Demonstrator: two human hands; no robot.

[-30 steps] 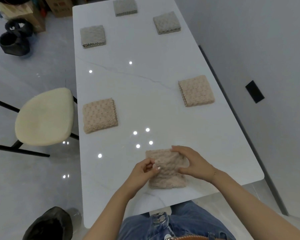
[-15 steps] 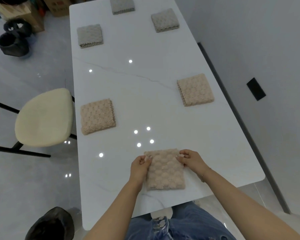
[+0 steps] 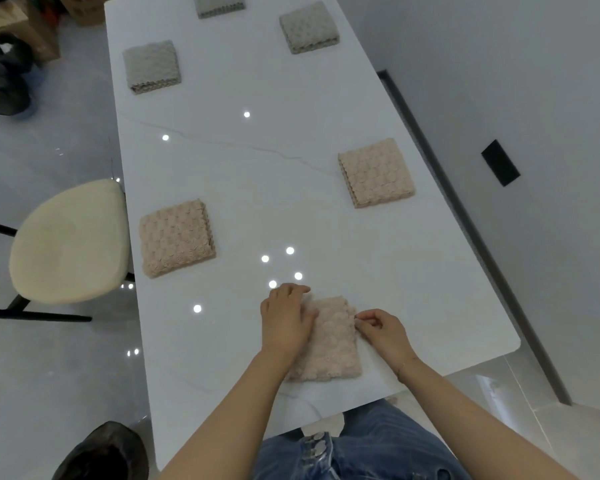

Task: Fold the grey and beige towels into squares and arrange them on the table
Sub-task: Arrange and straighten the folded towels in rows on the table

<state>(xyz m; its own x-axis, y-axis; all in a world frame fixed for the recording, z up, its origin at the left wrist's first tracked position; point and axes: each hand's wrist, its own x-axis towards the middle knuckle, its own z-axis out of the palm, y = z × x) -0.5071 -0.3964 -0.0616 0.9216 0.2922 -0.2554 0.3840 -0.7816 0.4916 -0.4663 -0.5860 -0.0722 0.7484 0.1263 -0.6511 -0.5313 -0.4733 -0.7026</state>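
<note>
Head view, one frame. A white marble-look table (image 3: 291, 202) ran from the bottom centre of the frame up to the top edge. I counted six folded towels on it.

Low centre: a beige towel (image 3: 329, 341), folded, lay flat near the table's near edge. The left hand (image 3: 284, 320) lay flat over its left part, fingers straight, pressing down. The right hand (image 3: 378, 329) was at the towel's right edge, thumb and forefinger pinched on that edge, other fingers curled.

Mid left: second beige towel (image 3: 175, 237), a folded square, near the left table edge. Mid right: third beige towel (image 3: 376, 172), also square, near the right edge. Both were well apart from the hands.

Top of frame: three grey squares — one upper left (image 3: 151, 65), one upper right (image 3: 309, 26), and one at top centre (image 3: 219, 5), cut off by the frame.

No containers on the table. A cream stool (image 3: 70, 240) stood just beside the table's left side. I could not identify the dark objects in the upper left corner.
</note>
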